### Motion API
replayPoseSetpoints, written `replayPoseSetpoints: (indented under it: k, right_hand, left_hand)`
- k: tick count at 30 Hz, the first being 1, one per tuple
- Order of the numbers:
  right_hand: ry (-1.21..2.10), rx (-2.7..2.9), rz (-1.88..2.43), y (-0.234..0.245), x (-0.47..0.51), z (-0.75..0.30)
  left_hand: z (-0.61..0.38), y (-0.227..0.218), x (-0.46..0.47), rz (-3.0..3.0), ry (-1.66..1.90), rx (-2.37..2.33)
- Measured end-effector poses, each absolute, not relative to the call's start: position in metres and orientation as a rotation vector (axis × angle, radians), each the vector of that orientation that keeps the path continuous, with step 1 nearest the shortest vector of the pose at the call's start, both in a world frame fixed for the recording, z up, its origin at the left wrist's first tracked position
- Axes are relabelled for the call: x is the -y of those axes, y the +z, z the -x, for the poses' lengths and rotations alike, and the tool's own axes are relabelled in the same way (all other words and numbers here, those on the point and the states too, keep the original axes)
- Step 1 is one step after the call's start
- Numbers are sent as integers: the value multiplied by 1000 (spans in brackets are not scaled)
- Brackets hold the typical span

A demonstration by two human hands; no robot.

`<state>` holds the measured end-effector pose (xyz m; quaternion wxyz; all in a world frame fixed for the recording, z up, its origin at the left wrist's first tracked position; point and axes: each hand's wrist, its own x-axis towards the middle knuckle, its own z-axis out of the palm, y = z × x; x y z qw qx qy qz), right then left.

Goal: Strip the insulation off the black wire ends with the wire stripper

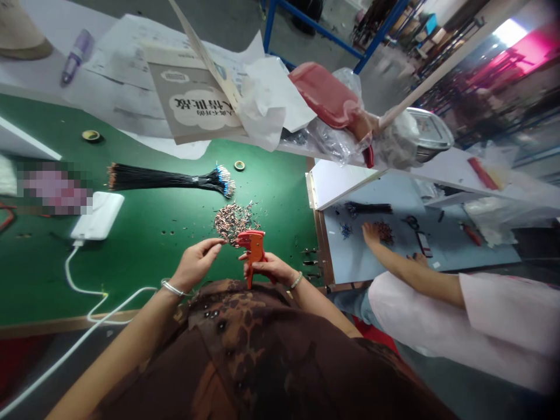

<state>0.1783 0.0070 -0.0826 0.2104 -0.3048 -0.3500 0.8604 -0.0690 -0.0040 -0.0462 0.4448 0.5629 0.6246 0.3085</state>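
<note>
In my right hand (271,268) is an orange wire stripper (254,248), its handles pointing down toward me and its jaw end level with the fingers of the other hand. My left hand (199,262) pinches what looks like a short wire (226,241) between thumb and forefinger, just left of the stripper. Right behind both hands lies a loose pile of short copper-coloured and dark wire pieces (231,220). Farther back, a bundle of black wires (164,177) rests sideways, with blue and silvery ends on its right and coppery ends on its left.
A roll of tape (239,165) sits behind the pile on the green tabletop (280,192). At left lies a white power bank (98,216) with a cable. A shelf above carries papers, a booklet (196,105) and a red pouch (326,93). To the right, a co-worker's hand (371,234) works at another table.
</note>
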Motion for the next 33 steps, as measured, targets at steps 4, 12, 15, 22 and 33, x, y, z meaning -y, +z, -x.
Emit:
replayPoseSetpoints:
  k: [4, 12, 15, 22, 33]
  right_hand:
    - [2444, 949, 795, -70, -6, -174]
    - [2483, 1034, 733, -64, -10, -168]
    - [2490, 1067, 717, -63, -11, -170]
    - [2510, 1094, 709, -65, -13, -173]
    - [2330, 1192, 883, -70, -11, -165]
  left_hand:
    - [66, -34, 5, -1367, 821, -1542]
    - [61, -27, 3, -1499, 847, -1522]
    - [63, -25, 1, -1585, 849, -1506]
    - [68, -19, -2, -1676, 855, -1392]
    - [69, -13, -6, -1723, 816, -1361]
